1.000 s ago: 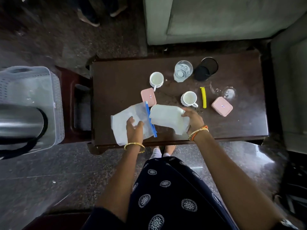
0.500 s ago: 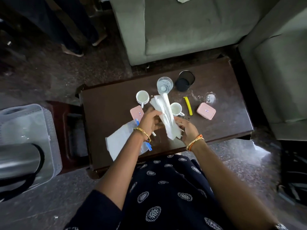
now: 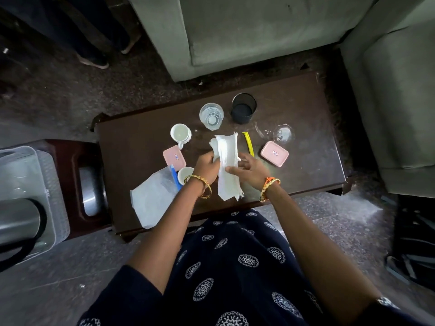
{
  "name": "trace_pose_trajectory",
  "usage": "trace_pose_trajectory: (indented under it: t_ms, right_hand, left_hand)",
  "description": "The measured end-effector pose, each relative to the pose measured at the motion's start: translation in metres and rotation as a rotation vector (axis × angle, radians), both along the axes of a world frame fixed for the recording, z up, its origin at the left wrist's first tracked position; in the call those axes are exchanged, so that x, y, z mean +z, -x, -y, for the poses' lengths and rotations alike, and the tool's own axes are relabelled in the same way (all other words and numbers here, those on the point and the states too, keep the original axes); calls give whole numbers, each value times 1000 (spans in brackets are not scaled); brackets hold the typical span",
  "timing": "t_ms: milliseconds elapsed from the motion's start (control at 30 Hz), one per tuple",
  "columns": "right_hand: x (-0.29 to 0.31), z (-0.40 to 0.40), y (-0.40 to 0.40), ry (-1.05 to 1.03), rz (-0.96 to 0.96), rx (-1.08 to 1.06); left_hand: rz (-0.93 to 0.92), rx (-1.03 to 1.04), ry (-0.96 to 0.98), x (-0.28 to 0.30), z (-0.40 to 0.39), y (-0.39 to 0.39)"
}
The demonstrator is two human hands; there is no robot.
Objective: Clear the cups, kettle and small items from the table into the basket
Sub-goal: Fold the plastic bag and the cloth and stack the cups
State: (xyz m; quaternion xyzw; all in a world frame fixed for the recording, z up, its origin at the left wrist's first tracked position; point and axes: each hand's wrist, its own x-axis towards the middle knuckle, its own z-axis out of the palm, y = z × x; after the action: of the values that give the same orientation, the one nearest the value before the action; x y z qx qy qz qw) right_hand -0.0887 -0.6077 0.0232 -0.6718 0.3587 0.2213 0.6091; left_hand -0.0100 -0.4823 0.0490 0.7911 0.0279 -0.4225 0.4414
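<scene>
My left hand [image 3: 208,164] and my right hand [image 3: 248,169] both grip a stack of white tissues [image 3: 227,165], held upright above the dark wooden table [image 3: 306,165]. On the table stand a white cup [image 3: 180,135], a second white cup [image 3: 184,175] partly behind my left wrist, a clear glass of water [image 3: 211,116] and a black mesh cup [image 3: 243,108]. Two pink boxes [image 3: 174,157] [image 3: 274,153], a yellow stick [image 3: 248,143], a blue stick [image 3: 175,177] and a clear bag [image 3: 155,196] lie there too. The steel kettle [image 3: 16,222] rests in the clear basket [image 3: 54,184] at left.
A grey-green sofa [image 3: 259,31] stands behind the table and another seat [image 3: 400,102] to its right. A dark stool [image 3: 80,184] sits between the basket and the table. Another person's feet [image 3: 94,61] are at the upper left. A water spill [image 3: 283,134] glistens on the table.
Both hands lifted the tissue stack off the table and brought it upright between them. The second white cup now sits beside my left wrist. The camera tilted forward.
</scene>
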Motion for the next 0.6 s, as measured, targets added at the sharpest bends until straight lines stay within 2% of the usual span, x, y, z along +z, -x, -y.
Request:
trace_pose_trajectory:
  t_ms: [100,200,333,433,600]
  right_hand:
    - [-8,19,-3,-135,-41,-109]
    - [-10,40,-1,-506,-101,-393]
    - [-10,64,1,-837,28,-467]
    - [-7,76,-1,-826,82,-399]
    - [-11,94,0,-536,94,-292]
  left_hand:
    - [27,-56,-90,0,19,-1]
    - [68,-122,-186,5,39,-4]
    - [243,-338,-317,12,66,-4]
    - [249,-284,-367,13,79,-7]
    - [116,-86,-338,7,81,-12]
